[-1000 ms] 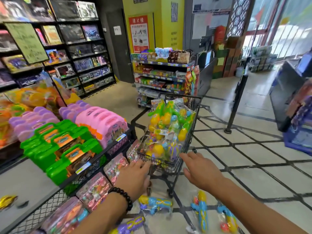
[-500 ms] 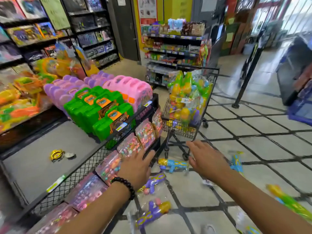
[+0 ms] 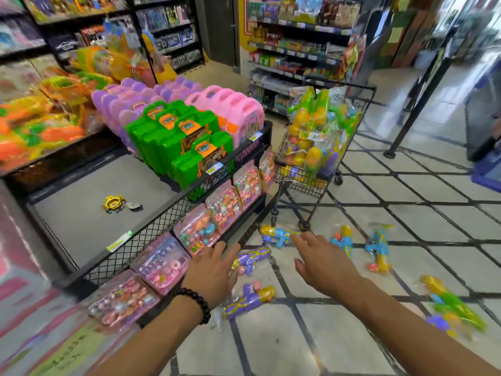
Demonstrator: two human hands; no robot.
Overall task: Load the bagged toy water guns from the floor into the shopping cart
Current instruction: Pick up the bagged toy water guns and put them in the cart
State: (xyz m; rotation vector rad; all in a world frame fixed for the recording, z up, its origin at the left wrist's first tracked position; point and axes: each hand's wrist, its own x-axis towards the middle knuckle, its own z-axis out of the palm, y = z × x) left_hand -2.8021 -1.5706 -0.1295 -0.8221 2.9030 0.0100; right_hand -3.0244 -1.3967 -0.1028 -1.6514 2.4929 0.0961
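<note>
A black wire shopping cart (image 3: 301, 176) stands ahead, heaped with bagged water guns (image 3: 314, 131). Several more bagged guns lie on the tiled floor: a blue and yellow one (image 3: 278, 236) by the cart's wheels, two purple ones (image 3: 250, 259) (image 3: 248, 299) nearer me, two blue ones (image 3: 344, 240) (image 3: 378, 251) to the right, and a green one (image 3: 452, 305) at far right. My left hand (image 3: 212, 272), with a bead bracelet at the wrist, hovers open over the purple guns. My right hand (image 3: 324, 263) is open just below the blue and yellow gun. Neither hand holds anything.
A black mesh display shelf (image 3: 168, 221) runs along my left with green, pink and purple toy cases on top and blister packs hanging on its front. A snack rack (image 3: 295, 55) stands behind the cart. A black post (image 3: 414, 104) stands on the right.
The view has dropped and pulled back from the cart. Both hands have come away from the cart rim and lowered toward the guns on the floor.
</note>
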